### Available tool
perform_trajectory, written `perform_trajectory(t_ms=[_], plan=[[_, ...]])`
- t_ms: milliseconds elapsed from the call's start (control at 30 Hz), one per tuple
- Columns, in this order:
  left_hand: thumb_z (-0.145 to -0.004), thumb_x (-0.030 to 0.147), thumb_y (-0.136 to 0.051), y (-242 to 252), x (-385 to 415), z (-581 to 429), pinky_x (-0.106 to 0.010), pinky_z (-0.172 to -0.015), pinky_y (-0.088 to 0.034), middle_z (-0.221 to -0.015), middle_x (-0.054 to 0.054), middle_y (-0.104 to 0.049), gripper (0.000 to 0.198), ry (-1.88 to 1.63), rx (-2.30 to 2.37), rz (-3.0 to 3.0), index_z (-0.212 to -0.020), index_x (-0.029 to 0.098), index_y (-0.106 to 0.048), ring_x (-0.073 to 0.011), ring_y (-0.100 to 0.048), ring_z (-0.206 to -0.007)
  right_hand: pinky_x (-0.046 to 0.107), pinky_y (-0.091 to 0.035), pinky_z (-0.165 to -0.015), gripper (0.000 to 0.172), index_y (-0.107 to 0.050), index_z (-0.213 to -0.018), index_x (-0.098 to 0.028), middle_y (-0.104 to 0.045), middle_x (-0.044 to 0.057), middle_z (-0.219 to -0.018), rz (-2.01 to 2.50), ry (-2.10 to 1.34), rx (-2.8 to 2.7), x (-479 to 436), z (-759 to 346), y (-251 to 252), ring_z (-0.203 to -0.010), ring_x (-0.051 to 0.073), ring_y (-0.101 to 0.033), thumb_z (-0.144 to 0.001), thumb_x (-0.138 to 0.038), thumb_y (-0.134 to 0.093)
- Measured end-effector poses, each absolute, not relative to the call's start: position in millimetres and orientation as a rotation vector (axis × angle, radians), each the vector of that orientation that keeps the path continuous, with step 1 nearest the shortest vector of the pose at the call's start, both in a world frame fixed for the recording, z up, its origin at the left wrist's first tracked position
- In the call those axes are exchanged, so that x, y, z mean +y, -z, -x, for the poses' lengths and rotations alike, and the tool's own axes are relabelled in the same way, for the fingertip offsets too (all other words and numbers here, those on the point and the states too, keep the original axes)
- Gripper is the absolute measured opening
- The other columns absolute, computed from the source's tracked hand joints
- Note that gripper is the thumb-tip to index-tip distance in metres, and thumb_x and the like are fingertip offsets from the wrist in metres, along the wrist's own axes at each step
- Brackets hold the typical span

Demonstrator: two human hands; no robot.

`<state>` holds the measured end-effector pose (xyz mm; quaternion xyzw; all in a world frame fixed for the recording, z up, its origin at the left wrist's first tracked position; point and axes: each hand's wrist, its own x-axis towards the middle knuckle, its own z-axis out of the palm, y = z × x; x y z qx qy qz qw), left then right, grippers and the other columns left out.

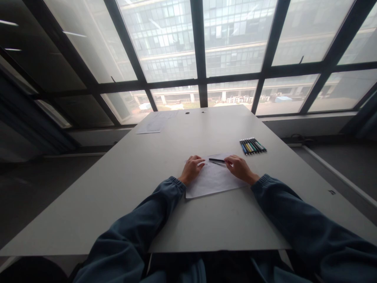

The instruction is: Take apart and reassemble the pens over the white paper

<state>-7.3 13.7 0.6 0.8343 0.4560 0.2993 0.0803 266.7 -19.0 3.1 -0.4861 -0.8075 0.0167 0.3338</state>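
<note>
A sheet of white paper point(212, 184) lies on the table in front of me. My right hand point(239, 168) pinches one end of a black pen point(216, 160), which points left just above the paper. Below the pen runs a thin dark line; I cannot tell whether it is a shadow, a drawn mark or a second slim object. My left hand point(191, 169) rests at the paper's left edge. Its thumb and fingers are apart, with nothing visible between them, a short way from the pen's left end.
Several pens point(252, 146) with coloured barrels lie side by side beyond my right hand. More paper sheets point(151, 125) sit at the table's far left. A small dark item point(332, 192) is near the right edge of the white table point(118, 204). Large windows stand behind.
</note>
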Motion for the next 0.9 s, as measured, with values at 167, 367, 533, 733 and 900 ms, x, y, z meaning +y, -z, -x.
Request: perform_trajectory(t_ms=[167, 367, 533, 733, 900], plan=[[-0.090, 0.025, -0.063, 1, 14, 8, -0.039, -0.097, -0.047, -0.107, -0.006, -0.068, 0.021, -0.838, 1.365, -2.529, -0.108, 0.026, -0.075, -0.0233, -0.057, -0.104, 0.026, -0.043, -0.074, 0.013, -0.069, -0.086, -0.020, -0.067, 0.004, -0.083, 1.316, -0.038, -2.199, -19, -267, -4, -0.081, 0.017, -0.059, -0.092, -0.021, -0.058], [-0.087, 0.024, -0.065, -4, 10, 7, -0.040, -0.095, -0.047, -0.106, -0.006, -0.068, 0.014, -0.837, 1.351, -2.528, -0.094, 0.026, -0.077, -0.0240, -0.058, -0.104, 0.027, -0.044, -0.077, 0.010, -0.071, -0.092, -0.020, -0.067, 0.004, -0.086, 1.371, -0.055, -2.235, -19, -267, -3, -0.086, 0.018, -0.060, -0.091, -0.026, -0.062], [-0.085, 0.022, -0.067, -7, 9, 5, -0.039, -0.094, -0.048, -0.101, -0.005, -0.068, 0.008, -0.877, 1.307, -2.522, -0.084, 0.023, -0.075, -0.0224, -0.059, -0.100, 0.027, -0.044, -0.076, 0.009, -0.071, -0.089, -0.020, -0.066, 0.004, -0.086, 1.381, -0.070, -2.254, -19, -266, -4, -0.085, 0.018, -0.060, -0.091, -0.025, -0.063], [-0.086, 0.020, -0.066, -7, 10, 5, -0.039, -0.093, -0.048, -0.099, -0.006, -0.069, 0.008, -0.887, 1.293, -2.529, -0.084, 0.022, -0.074, -0.0218, -0.060, -0.099, 0.027, -0.044, -0.078, 0.007, -0.071, -0.089, -0.020, -0.067, 0.005, -0.089, 1.391, -0.087, -2.251, -19, -265, -3, -0.088, 0.018, -0.060, -0.090, -0.021, -0.064], [-0.088, 0.021, -0.066, -11, 8, 4, -0.038, -0.092, -0.048, -0.097, -0.005, -0.071, 0.008, -0.933, 1.277, -2.536, -0.086, 0.023, -0.073, -0.0212, -0.061, -0.096, 0.027, -0.044, -0.081, 0.009, -0.068, -0.086, -0.019, -0.066, 0.006, -0.090, 1.375, -0.051, -2.253, -18, -264, -2, -0.092, 0.019, -0.058, -0.092, -0.017, -0.061]])
